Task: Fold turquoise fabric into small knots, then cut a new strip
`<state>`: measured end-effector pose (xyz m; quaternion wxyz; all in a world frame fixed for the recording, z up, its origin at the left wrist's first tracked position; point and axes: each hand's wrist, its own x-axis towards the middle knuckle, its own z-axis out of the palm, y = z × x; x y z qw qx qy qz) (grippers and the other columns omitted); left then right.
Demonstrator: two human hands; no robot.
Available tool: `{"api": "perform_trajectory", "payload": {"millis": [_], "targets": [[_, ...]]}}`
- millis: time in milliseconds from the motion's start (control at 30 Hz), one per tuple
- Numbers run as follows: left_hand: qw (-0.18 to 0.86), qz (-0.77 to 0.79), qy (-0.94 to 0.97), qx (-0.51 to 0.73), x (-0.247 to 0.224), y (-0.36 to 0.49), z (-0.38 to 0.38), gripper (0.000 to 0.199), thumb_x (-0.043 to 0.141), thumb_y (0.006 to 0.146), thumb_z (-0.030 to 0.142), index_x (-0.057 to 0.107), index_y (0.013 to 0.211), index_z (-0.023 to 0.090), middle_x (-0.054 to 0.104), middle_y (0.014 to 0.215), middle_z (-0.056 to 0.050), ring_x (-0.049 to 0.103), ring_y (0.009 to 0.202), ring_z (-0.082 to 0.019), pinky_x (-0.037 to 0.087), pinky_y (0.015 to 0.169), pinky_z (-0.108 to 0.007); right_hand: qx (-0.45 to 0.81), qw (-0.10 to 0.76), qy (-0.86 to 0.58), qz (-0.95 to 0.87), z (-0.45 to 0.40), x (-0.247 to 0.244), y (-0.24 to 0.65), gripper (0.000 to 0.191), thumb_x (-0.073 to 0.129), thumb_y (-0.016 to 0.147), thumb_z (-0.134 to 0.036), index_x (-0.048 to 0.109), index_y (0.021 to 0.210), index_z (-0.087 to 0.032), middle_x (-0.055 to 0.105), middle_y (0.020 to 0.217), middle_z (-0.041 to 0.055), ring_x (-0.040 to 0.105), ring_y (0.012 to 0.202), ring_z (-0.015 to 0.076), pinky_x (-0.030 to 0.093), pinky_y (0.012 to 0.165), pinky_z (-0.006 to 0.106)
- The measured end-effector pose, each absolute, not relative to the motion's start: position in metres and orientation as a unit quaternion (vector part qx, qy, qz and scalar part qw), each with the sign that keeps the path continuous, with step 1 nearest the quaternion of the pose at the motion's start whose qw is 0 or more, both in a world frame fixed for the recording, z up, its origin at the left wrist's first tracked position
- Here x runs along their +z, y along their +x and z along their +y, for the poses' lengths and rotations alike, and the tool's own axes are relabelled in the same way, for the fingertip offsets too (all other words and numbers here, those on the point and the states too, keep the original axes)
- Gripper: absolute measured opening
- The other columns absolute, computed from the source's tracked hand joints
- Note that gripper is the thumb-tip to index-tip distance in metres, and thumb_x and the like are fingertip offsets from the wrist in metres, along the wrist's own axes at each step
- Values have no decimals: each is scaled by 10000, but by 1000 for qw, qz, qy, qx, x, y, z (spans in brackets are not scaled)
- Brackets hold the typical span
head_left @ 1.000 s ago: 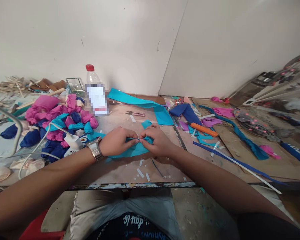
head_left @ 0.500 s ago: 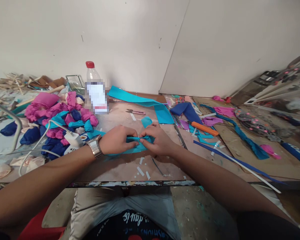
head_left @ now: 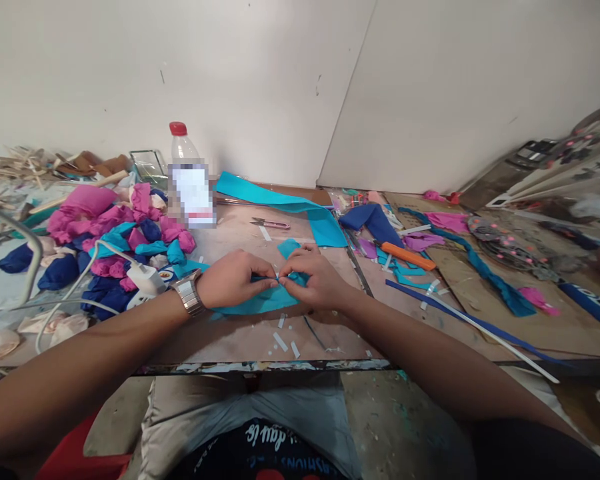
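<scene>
Across the worktable, close to the front edge, a turquoise cloth stretches lengthwise left to right, roughly along that edge. The left hand and right hand pinch it, 2 thumbs nearly meeting. Beyond lie pink snips.

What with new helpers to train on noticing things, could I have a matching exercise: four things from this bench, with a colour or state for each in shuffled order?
Column one:
1. Left hand
2. Bottle
3. Snips
4. Long tool near the dark blue cloth

Column two:
A. Topped with a red cap
B. Orange
C. Pinching turquoise fabric, with a watch at the wrist
D. Lying down, with pink handles

Right pairs: 1-C, 2-A, 3-D, 4-B.
</scene>
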<state>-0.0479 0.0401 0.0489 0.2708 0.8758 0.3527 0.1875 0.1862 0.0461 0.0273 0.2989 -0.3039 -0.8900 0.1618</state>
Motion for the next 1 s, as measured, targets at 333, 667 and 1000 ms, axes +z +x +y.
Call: {"api": "perform_trajectory", "payload": {"millis": [333, 667, 1000], "targets": [[263, 363, 879, 161, 49, -51, 45, 328, 525, 995, 345, 775, 883, 165, 725, 736, -6, 568, 631, -128, 348, 624, -273, 169, 313, -308, -882, 49, 27, 187, 107, 653, 913, -297, 695, 840, -230, 784, 839, 3, 682, 834, 198, 331, 968, 425], [309, 378, 860, 146, 51, -51, 45, 285, 557, 967, 348, 741, 854, 162, 618, 653, 23, 472, 594, -115, 304, 592, -270, 147, 319, -299, -887, 49, 27, 187, 66, 709, 909, -269, 723, 856, -232, 800, 853, -3, 697, 832, 196, 318, 1010, 445], [382, 379, 833, 131, 52, -52, 48, 209, 541, 887, 259, 722, 912, 157, 635, 728, 22, 502, 657, -121, 358, 628, -249, 106, 345, -261, -895, 48, 26, 186, 36, 730, 935, -253, 762, 921, -248, 811, 868, -2, 708, 820, 182, 358, 973, 422]]}}
